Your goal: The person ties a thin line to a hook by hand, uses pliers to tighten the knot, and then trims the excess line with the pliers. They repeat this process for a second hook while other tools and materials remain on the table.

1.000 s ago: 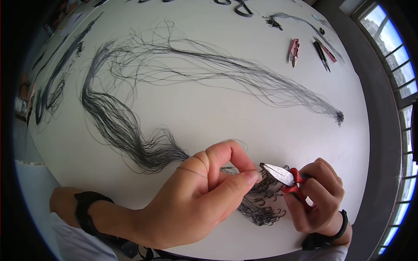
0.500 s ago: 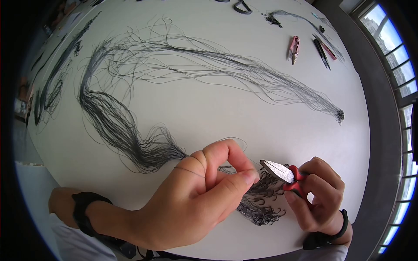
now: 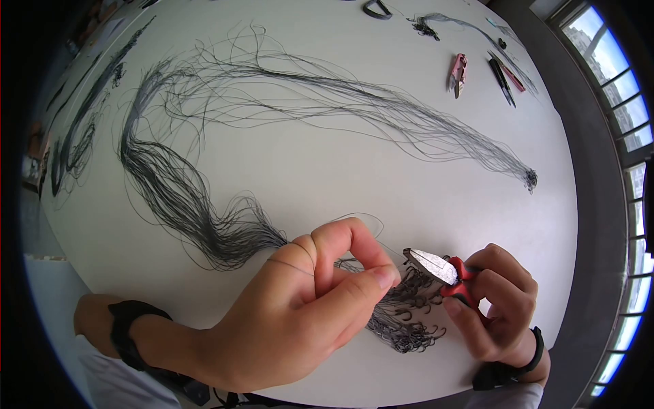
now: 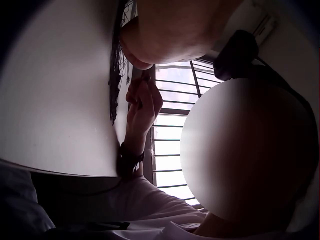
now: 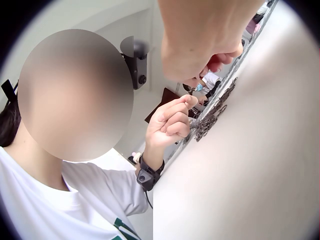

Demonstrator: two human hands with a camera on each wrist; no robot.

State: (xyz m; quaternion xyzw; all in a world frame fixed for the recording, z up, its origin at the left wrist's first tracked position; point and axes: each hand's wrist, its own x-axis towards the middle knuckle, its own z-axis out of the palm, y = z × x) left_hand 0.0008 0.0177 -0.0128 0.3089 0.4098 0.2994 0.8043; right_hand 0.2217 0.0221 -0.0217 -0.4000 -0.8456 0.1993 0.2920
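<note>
My left hand [image 3: 300, 307] pinches a thin dark fishing line [image 3: 289, 266] between thumb and index finger; the line runs taut across the back of the hand. Its pinched end is mostly hidden by the fingertips. In my right hand [image 3: 497, 307] are pliers [image 3: 436, 267] with red handles, their metal nose pointing left, just beyond the left fingertips. Beneath both hands lies a heap of dark fish hooks [image 3: 409, 334]. From it a thick bundle of lines [image 3: 218, 242] passes under the left hand and spreads to the left.
A second hook cluster [image 3: 531, 179] ends the long strands at the right. Pink snips [image 3: 458, 75] and a black pointed tool [image 3: 502, 83] lie at the back right. More dark strands [image 3: 95, 109] lie along the left. A window [image 3: 613, 75] is at the right.
The left fingertips have drawn slightly left, widening the gap to the pliers. The pliers have shifted a little up and left. Both hands keep their holds; the head view has tilted slightly.
</note>
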